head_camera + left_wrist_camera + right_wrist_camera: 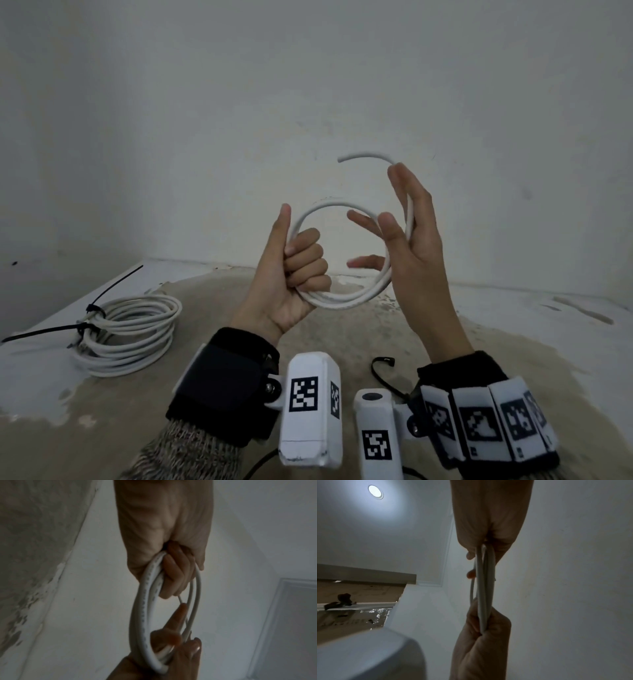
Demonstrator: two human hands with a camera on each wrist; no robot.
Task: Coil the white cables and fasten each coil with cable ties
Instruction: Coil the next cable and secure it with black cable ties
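Observation:
A white cable [329, 205] is wound into a small coil held up in the air between both hands. My left hand [301, 263] grips the coil's left side in a fist, thumb up; the left wrist view shows those fingers [173, 574] curled round the strands [145, 601]. My right hand [407, 240] has straight, spread fingers, and the coil's right side lies in the fork between thumb and index finger. The cable's free end [363, 157] arcs over that hand's fingertips. In the right wrist view the strands [484, 581] run edge-on from my right hand [488, 520] to the left fist [481, 642].
A larger white coil [137, 329] bound with two black cable ties [92, 311] lies on the stained table [513, 325] at the left. A loose black cable tie [380, 368] lies near my right wrist. A white wall stands close behind.

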